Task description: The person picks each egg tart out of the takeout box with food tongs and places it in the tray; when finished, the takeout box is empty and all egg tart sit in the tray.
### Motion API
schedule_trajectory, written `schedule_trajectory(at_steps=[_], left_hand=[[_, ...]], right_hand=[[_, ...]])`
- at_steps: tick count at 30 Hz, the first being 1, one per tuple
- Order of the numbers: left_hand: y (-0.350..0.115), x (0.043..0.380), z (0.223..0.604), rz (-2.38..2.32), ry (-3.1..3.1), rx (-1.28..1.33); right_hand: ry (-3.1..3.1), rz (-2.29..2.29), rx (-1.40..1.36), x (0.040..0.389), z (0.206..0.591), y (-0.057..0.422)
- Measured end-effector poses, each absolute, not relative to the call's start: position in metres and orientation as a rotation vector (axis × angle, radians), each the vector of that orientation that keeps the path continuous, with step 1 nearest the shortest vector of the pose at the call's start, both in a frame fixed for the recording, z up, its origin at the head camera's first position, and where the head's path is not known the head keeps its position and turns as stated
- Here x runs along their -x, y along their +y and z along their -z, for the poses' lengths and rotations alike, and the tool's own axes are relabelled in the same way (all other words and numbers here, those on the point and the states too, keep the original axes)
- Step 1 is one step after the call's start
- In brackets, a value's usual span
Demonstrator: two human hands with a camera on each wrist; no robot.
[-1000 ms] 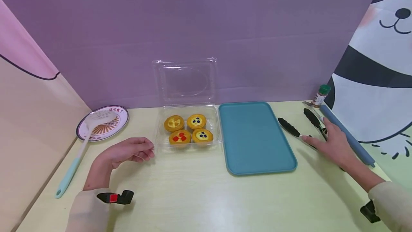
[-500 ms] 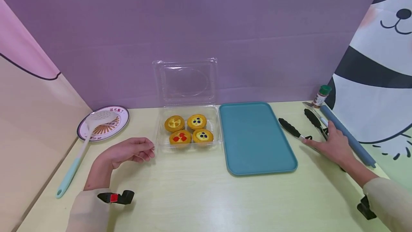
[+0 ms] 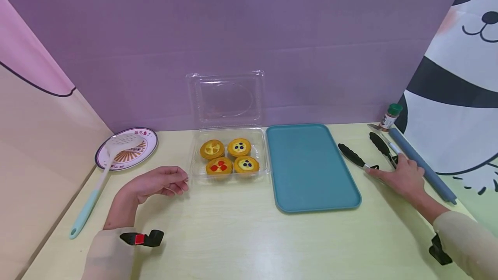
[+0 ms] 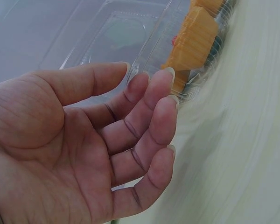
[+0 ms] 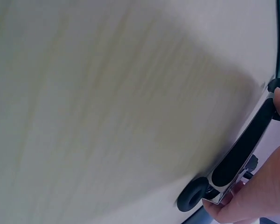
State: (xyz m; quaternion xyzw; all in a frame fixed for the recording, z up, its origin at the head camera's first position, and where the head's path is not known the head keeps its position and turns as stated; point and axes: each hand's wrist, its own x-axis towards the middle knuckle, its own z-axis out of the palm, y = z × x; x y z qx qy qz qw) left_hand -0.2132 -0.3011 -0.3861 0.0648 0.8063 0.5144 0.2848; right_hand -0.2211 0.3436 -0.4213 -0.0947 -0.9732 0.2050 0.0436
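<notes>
In the head view, my right hand [image 3: 406, 179] grips a pair of tongs lying at the right of the table, thumb on one arm and fingers on the other. The tongs' black tips [image 3: 351, 154] are spread apart and point away from me. Up close in the right wrist view, the black-and-metal handle of the tongs [image 5: 245, 144] runs along the palm side of the hand. My left hand [image 3: 157, 183] holds nothing, its fingers loosely bent, near the left front corner of a clear hinged container [image 3: 227, 98]. Several egg tarts [image 3: 219, 166] with different toppings sit inside it.
A blue tray [image 3: 315, 167] lies between the container and the tongs. At left, a white slotted turner [image 3: 122, 142] rests across a patterned plate [image 3: 140, 159]. Past the right hand are a blue-grey rod [image 3: 426, 170], a green-capped jar [image 3: 390, 117] and a slim knife-like tool [image 3: 374, 127].
The right hand's outstretched fingers have drawn in around the tongs, and its forearm has shifted slightly inward. The left hand stays as it was.
</notes>
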Motion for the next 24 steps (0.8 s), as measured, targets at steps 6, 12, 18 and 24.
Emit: schedule_trajectory(at_steps=[6, 12, 18, 24], left_hand=[[-0.3004, 0.2139, 0.3866, -1.368, 2.163, -0.163], [-0.3006, 0.214, 0.387, -1.363, 2.167, -0.165], [-0.3006, 0.2136, 0.3864, -1.359, 2.169, -0.17], [-0.3003, 0.2139, 0.3867, -1.358, 2.17, -0.167]], right_hand=[[-2.986, -0.632, 0.333, 0.2212, 0.4202, 0.3428], [-2.977, -0.637, 0.337, 0.221, 0.4219, 0.3425], [-2.956, -0.652, 0.331, 0.2217, 0.4262, 0.344], [-2.92, -0.667, 0.313, 0.2216, 0.4291, 0.3458]])
